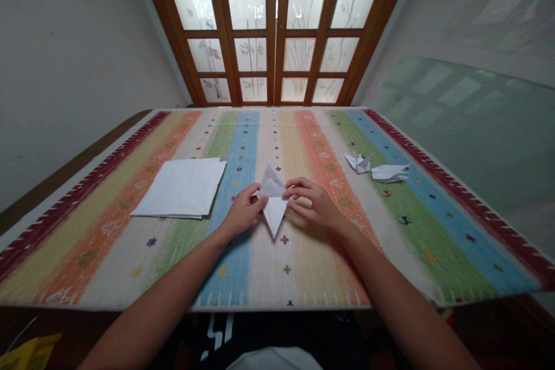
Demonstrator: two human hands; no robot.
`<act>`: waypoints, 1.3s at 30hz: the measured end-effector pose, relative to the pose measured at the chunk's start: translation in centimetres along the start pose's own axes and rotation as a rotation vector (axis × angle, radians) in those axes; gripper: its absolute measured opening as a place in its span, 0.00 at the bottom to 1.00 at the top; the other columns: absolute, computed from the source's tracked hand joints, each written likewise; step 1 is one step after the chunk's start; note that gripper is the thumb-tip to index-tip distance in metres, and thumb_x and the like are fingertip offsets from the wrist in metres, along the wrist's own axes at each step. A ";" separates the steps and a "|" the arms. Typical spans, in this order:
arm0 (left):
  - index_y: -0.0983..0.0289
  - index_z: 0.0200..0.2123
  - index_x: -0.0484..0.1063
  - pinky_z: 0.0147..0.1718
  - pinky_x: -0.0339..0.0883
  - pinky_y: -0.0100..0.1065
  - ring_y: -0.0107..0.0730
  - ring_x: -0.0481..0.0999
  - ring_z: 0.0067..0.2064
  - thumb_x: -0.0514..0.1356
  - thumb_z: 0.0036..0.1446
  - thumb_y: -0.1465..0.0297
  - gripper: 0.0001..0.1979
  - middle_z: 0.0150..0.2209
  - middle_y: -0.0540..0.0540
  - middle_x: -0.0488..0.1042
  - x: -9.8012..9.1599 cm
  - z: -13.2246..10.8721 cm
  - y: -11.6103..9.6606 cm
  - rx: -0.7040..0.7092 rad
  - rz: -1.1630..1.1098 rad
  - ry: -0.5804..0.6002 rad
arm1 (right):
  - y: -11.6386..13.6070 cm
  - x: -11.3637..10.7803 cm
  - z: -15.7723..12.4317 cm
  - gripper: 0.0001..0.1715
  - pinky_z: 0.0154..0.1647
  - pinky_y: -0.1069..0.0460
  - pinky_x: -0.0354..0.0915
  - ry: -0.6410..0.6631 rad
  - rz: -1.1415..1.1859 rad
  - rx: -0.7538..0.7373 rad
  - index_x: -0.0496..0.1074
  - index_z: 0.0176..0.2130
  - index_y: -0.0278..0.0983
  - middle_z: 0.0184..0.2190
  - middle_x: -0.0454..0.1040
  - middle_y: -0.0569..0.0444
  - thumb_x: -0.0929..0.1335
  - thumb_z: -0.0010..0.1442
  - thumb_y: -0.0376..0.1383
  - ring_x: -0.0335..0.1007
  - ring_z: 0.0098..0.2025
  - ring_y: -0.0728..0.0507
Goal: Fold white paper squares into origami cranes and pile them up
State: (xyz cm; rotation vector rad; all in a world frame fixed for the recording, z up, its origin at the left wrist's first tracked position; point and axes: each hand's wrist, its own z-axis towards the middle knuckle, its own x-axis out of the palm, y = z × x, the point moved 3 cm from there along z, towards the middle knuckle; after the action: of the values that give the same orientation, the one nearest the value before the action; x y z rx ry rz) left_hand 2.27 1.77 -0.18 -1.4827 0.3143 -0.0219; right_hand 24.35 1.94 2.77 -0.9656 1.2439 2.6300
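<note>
A partly folded piece of white paper [274, 208] lies on the striped tablecloth [303, 266], pointed toward me, with a flap raised at its far end. My left hand [241, 211] pinches its left edge with fingers closed. My right hand [313, 202] grips the right side of the raised flap, fingers curled on the paper. Both forearms reach in from the near edge.
A stack of flat white sheets [182, 188] lies to the left. Two finished folded paper figures [358, 163] [389, 173] sit to the right. A glass pane [468, 121] leans at the right wall. Wooden doors [275, 29] stand beyond the table's far edge.
</note>
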 end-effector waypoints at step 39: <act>0.64 0.35 0.68 0.34 0.71 0.28 0.26 0.78 0.36 0.71 0.56 0.66 0.14 0.56 0.60 0.76 0.4 -0.5 -1.1 0.121 0.031 0.020 | -1.2 1.8 0.1 0.07 0.34 0.52 0.67 -0.220 0.245 0.314 0.68 0.35 0.40 0.32 0.71 0.57 0.69 0.64 0.39 0.70 0.33 0.46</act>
State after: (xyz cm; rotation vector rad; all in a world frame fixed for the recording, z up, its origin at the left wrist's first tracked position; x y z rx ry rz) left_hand 2.71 1.09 0.79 -1.3580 0.3469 -0.0306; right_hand 23.23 2.45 0.98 -0.4879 1.7380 2.5068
